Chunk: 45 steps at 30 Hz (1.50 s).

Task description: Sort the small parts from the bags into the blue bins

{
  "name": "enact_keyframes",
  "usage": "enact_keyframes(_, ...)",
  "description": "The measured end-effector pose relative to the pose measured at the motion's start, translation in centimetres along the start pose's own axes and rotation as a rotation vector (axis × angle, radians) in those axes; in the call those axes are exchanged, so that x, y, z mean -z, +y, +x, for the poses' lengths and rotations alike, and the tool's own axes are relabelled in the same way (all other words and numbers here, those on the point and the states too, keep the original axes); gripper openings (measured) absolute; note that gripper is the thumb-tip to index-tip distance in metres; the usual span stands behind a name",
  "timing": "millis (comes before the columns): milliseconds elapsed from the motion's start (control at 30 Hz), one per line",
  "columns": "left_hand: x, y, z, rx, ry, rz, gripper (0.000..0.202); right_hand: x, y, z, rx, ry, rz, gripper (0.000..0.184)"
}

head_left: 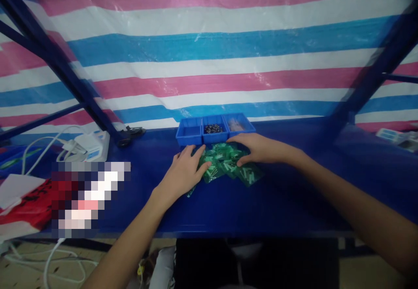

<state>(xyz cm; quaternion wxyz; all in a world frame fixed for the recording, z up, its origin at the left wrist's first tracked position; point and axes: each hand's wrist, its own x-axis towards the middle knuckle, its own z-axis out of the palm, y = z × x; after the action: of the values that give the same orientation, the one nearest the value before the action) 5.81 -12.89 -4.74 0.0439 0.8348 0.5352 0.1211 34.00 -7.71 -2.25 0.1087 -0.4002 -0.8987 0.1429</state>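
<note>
A heap of small green plastic packets (228, 163) lies on the blue table (287, 202), just in front of three blue bins. My left hand (184, 172) rests on the heap's left side, fingers stretched over the packets. My right hand (256, 148) lies across the heap's right and far side, fingers spread flat on it. Neither hand grips a packet that I can see. The left bin (189, 133) looks empty, the middle bin (214, 130) holds small dark parts, and the right bin (238, 125) holds pale parts.
A striped pink, white and blue tarp (209, 54) hangs behind the table. Dark blue frame bars (62, 71) slant at left and right. A white power strip (89, 146) with cables sits at the left, beside red and white papers (22, 202).
</note>
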Motion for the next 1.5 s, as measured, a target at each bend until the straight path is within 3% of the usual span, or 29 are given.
enact_keyframes(67, 0.0, 0.1, -0.1, -0.064, 0.016, -0.02, 0.062, 0.3, -0.1, -0.1, 0.035, 0.007, 0.013, 0.067)
enact_keyframes(167, -0.2, 0.2, -0.3, -0.123, -0.058, -0.056, 0.061, 0.0, -0.8, -0.1, 0.072, -0.026, 0.007, 0.053)
enact_keyframes(333, -0.6, 0.2, -0.9, -0.113, -0.167, -0.073, 0.076, -1.4, -1.4, 0.0, 0.081, -0.052, -0.026, 0.068)
enact_keyframes(467, -0.1, 0.5, -1.2, -0.136, -0.088, -0.088, 0.073, -1.3, -1.2, -0.1, 0.072, -0.011, -0.048, 0.072)
enact_keyframes(533, 0.3, 0.5, -1.2, -0.147, -0.029, -0.084, 0.062, -1.1, -1.3, 0.0, 0.113, 0.015, -0.067, 0.057)
enact_keyframes(633, 0.3, 0.3, -1.2, -0.165, -0.033, -0.07, 0.052, -1.0, -1.3, 0.1, 0.198, 0.019, -0.064, 0.033)
enact_keyframes(800, -0.5, -0.4, -0.9, -0.149, -0.028, -0.045, 0.05, -1.4, -1.1, 0.3, 0.212, 0.0, -0.047, 0.027)
enact_keyframes(900, -0.6, -0.4, -0.9, -0.13, -0.04, -0.044, 0.054, -1.3, -0.9, 0.3, 0.188, -0.024, -0.038, 0.028)
enact_keyframes(1033, 0.6, -0.9, -1.9, -0.071, -0.025, -0.139, 0.059, -0.9, -0.5, 0.2, 0.128, -0.057, -0.05, 0.043)
enact_keyframes(1267, 3.7, -5.3, -5.0, -0.03, -0.188, -0.347, 0.063, -1.0, -0.3, 0.3, 0.1, -0.045, -0.026, 0.057)
enact_keyframes(1367, 3.4, -5.4, -4.9, -0.007, -0.198, -0.371, 0.066, -1.5, -0.8, 0.3, 0.094, -0.03, -0.038, 0.057)
enact_keyframes(1500, 1.9, -3.8, -4.7, 0.03, -0.182, -0.305, 0.069, -1.3, -1.6, -0.1, 0.113, 0.008, -0.029, 0.056)
